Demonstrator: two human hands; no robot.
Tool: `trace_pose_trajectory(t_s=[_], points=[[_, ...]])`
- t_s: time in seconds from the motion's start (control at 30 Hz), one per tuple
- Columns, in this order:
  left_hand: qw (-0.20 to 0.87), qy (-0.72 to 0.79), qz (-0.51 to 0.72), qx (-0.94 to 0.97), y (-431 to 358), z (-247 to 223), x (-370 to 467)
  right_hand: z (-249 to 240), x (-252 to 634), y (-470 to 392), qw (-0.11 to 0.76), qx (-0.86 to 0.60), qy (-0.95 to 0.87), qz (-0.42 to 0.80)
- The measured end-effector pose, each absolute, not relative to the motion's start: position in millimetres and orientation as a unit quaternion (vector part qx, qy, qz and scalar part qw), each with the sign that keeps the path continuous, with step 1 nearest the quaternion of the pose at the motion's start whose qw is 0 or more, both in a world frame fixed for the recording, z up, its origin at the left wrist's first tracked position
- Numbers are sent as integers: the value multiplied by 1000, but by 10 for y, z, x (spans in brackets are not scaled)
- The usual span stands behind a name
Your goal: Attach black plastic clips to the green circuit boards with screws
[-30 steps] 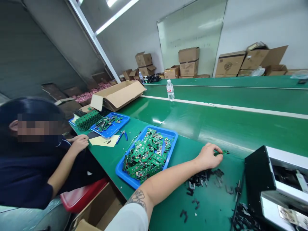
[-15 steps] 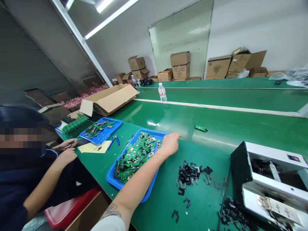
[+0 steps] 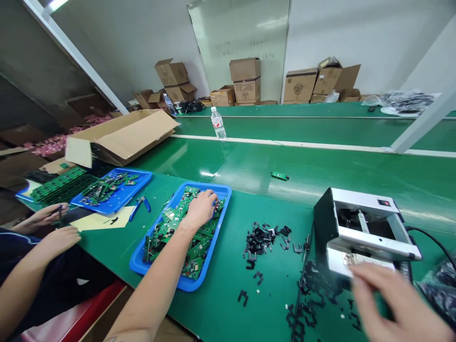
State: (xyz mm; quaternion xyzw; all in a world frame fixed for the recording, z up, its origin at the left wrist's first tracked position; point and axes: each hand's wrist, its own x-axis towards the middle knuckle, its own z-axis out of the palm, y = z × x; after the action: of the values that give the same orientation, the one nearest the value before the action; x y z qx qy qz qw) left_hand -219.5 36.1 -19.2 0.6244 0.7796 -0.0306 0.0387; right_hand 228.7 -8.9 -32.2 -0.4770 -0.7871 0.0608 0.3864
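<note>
Left hand (image 3: 201, 210)'s in among circuit boards (image 3: 194, 264) near the blue tray (image 3: 227, 194)'s far edge, right hand (image 3: 395, 297) blurred, both grips unclear; singling one out needs care.

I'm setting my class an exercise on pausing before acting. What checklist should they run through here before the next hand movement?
1. Left hand within the blue tray: ok, it is over the circuit boards.
2. Left grip on a single board: cannot tell, the fingers hide it.
3. Right hand empty: cannot tell, it is blurred in front of the machine.
4. Black plastic parts gathered in one pile: not ok, some lie scattered.
5. Lone board outside the tray, on the green surface: ok.
6. Water bottle upright: ok.
</note>
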Motion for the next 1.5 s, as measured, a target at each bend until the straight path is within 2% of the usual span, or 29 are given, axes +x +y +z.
trace_pose_trajectory(t_s=[0.07, 0.13, 0.2, 0.3, 0.6, 0.8, 0.97, 1.17, 1.3, 1.5], points=[[43, 767, -14, 640, 401, -207, -2212, -367, 1892, -150, 306, -355, -875, 124], [53, 764, -3, 643, 429, -230, -2229, -491, 1535, -191, 240, -273, -923, 127], [61, 769, 8, 636, 442, -257, -2245, -646, 1269, -201, 181, -241, -948, 98], [70, 778, 35, 624, 443, -286, -2273, -837, 1052, -169, 156, -221, -959, 82], [133, 755, 187, 614, 462, -216, -2163, -1020, 890, -201, 158, -235, -954, 99], [241, 656, 246, 671, 506, -107, -1587, -765, 1071, -93, 191, -293, -916, 195], [334, 555, 215, 731, 482, -75, -1066, -465, 1514, -12, 212, -319, -847, 369], [460, 411, 124, 777, 352, -43, -631, -432, 1876, -105, 286, -430, -647, 561], [513, 391, 75, 761, 299, -34, -525, -401, 1942, -151, 303, -496, -608, 541], [515, 418, 112, 740, 213, -57, -470, -411, 1948, -147, 299, -521, -636, 484]])
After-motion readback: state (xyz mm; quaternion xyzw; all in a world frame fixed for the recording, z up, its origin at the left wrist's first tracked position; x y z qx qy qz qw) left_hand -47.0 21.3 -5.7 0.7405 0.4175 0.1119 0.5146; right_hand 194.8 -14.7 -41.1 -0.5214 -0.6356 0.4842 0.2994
